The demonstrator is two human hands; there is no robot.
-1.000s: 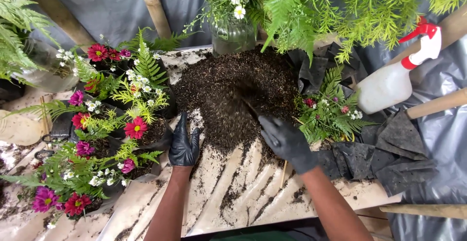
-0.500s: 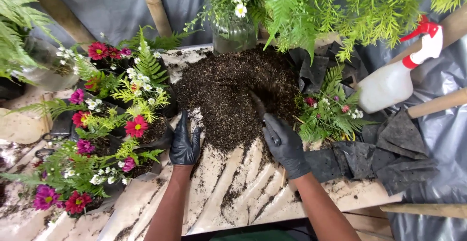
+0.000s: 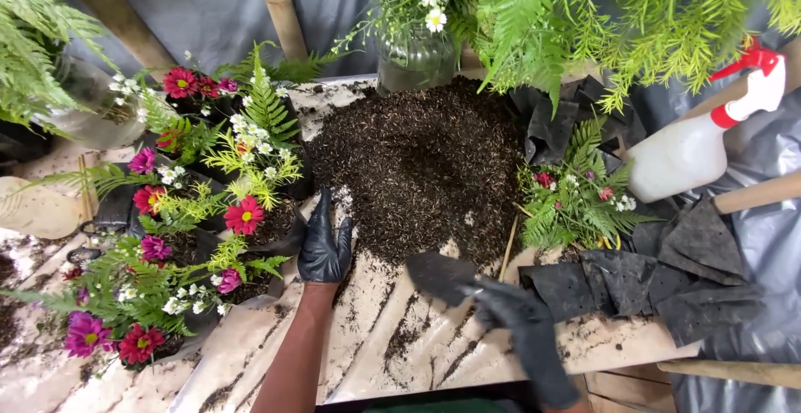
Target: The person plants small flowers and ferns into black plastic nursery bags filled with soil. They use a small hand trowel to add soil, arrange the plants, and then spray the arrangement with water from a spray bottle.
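Since the earlier frame, the right hand (image 3: 517, 321) had been drawn back from the middle of the soil heap (image 3: 421, 167) to its near edge, and the small dark trowel (image 3: 440, 275) had been lifted clear of the soil. Its broad, flat blade was held just above the pale counter (image 3: 392, 355), close to the heap's front rim, with the gloved fingers (image 3: 492, 300) wrapped tight around its handle. The left hand (image 3: 324, 246) had scarcely been shifted: it was laid flat at the heap's left edge, its fingers (image 3: 321, 213) spread a little and closed on nothing, just beside a black plastic planting bag (image 3: 288, 242).

Both hands were covered by smooth black gloves. The soil was seen as a coarse, crumbly, dark brown mound flecked with pale husks, and streaks of it were smeared over the wrinkled, cream-coloured sheet on the counter. Red and magenta daisy-like flowers (image 3: 244, 215) with feathery ferns were stood in bags on the left. A ribbed glass jar (image 3: 415, 62) was set behind the heap, and a white spray bottle (image 3: 692, 150) with a red trigger was laid to the right, beside flat, matt black bags (image 3: 659, 275).
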